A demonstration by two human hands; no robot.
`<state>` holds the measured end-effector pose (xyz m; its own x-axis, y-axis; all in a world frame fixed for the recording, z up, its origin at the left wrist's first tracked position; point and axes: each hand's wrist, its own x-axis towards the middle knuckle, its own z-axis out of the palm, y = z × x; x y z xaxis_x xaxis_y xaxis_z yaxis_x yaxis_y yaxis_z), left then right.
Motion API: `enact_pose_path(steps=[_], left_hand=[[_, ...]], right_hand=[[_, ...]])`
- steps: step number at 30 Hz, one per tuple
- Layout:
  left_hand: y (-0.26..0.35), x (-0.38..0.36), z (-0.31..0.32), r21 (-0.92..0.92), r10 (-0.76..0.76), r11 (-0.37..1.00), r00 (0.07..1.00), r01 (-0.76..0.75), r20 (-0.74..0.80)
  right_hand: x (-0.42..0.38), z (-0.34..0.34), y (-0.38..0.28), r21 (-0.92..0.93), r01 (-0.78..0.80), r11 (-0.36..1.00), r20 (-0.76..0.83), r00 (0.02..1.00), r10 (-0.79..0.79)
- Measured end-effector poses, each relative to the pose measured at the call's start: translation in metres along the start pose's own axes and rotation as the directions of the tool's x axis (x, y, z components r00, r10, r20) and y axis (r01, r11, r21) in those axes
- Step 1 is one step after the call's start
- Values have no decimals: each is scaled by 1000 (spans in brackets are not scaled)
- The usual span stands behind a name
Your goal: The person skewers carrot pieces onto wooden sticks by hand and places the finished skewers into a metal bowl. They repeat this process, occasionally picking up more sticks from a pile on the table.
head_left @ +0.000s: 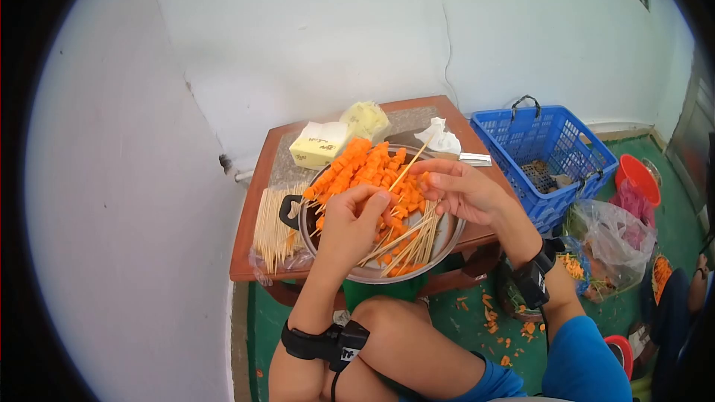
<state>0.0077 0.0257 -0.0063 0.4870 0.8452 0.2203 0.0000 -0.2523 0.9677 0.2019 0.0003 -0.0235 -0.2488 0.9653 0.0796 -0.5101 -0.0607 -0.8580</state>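
Observation:
My left hand (354, 225) is closed in a pinch on a thin bamboo skewer (410, 167), which slants up to the right with its upper part bare. Close beside it, my right hand (465, 192) has bent fingers around what looks like a small carrot piece (425, 177); the fingers partly hide it. Beneath both hands is a wide metal pan (445, 247) with a black handle. In it lie skewers threaded with carrot pieces (359, 165), loose cut carrot, and several bare skewers (418, 242) at the near right side.
A bundle of bamboo skewers (274, 231) lies left of the pan on the wooden table (249, 249). Behind are a yellow tissue pack (320, 145) and a crumpled tissue (439, 136). On the floor stand a blue basket (547, 205), a red bowl (638, 179) and plastic bags (614, 234), near carrot scraps.

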Motion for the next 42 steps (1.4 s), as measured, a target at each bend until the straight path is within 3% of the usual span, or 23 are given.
enact_pose_path(steps=[4,6,10,12,17,22,31,36,40,42], left_hand=[[3,-1,2,-29,-47,998,999,47,3],[4,-2,3,-12,-35,999,999,35,-10],[2,-2,1,27,-35,999,999,35,1],[-1,-2,1,47,-20,999,1000,19,7],[-3,-3,3,104,34,994,999,-38,42],[0,-3,2,73,1,997,1000,-3,31],[2,-5,2,113,26,993,999,-30,44],[2,-6,-2,118,13,993,999,-19,51],[6,-6,-2,-3,-27,1000,995,28,93],[11,-7,-3,-64,-45,996,989,54,142]], right_hand=[[-1,-14,3,138,9,990,-22,1000,-6],[0,-18,5,336,44,941,124,988,-90],[-3,-12,2,362,86,928,116,984,-137],[-4,-7,-1,376,112,920,-37,994,-106],[-5,-7,-5,370,106,923,27,992,-125],[-6,-8,-4,426,107,898,89,983,-159],[-8,-5,-8,232,241,942,81,961,-266],[-13,4,-20,-85,317,945,-31,947,-321],[-18,11,-29,-185,348,919,-69,928,-365],[-21,16,-35,-337,378,862,-57,906,-419]])
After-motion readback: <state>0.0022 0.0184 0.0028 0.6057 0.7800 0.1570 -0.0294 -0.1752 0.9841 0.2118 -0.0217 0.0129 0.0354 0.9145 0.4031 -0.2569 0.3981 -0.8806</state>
